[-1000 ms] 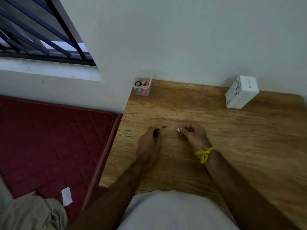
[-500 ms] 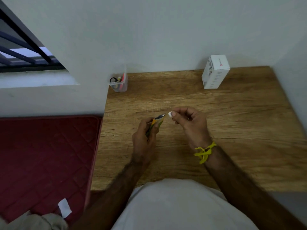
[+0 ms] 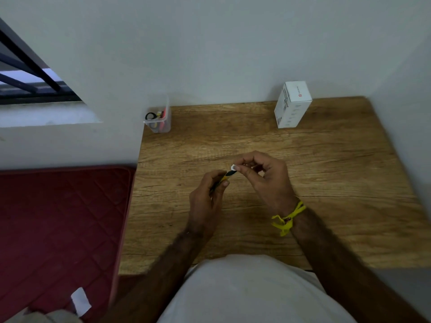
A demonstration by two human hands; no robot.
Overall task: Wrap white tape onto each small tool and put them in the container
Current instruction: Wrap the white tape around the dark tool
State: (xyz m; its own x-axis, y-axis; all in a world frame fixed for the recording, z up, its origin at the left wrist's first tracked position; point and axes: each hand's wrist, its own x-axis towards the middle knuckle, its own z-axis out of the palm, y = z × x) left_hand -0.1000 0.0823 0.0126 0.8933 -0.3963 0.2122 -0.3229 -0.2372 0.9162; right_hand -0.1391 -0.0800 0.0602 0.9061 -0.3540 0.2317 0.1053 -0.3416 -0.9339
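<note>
At the far left corner of the table [image 3: 326, 173] stands the container [image 3: 158, 120], some tools already inside. The left hand [image 3: 205, 201] grips the tool [image 3: 224, 179] above mid-table; the right hand [image 3: 263, 176] pinches white tape [image 3: 233, 167] at its tip. Hold the tool steady and keep the tape taut while winding.

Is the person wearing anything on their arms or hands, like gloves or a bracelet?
No gloves and no sleeves: both forearms are bare and hairy down to the left hand and right hand. The right wrist has a yellow thread band, knotted, with loose ends sticking out. The left wrist has nothing on it. No rings can be seen.
</note>
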